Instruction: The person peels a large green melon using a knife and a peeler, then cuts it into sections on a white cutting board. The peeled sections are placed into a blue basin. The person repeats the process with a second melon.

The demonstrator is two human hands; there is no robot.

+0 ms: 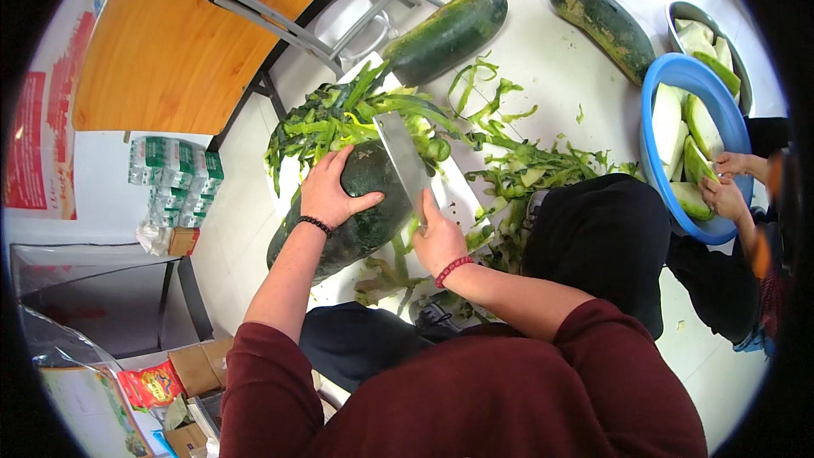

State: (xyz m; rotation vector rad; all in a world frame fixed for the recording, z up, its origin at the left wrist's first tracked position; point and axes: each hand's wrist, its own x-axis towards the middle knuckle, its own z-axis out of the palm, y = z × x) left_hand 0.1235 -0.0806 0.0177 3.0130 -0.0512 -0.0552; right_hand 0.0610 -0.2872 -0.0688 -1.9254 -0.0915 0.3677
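A large dark-green winter melon [375, 226] lies on a white board [459, 187] in front of me. My left hand [327, 191] presses on its upper side, fingers and thumb spread over the rind. In my right hand [440, 238] is the handle of a cleaver [404, 152], its broad metal blade against the melon's right side. Whether the edge has entered the rind cannot be told. Green peelings [321, 124] are heaped on the board's far part, just beyond the melon.
Two whole winter melons [448, 32] [601, 28] lie on the floor beyond. More peelings [540, 168] are strewn to the right. Another person's hands [725, 197] hold a piece over a blue basin [648, 108] of peeled melon pieces. A metal basin [750, 86] stands behind it. A folding table [184, 44] is at upper left.
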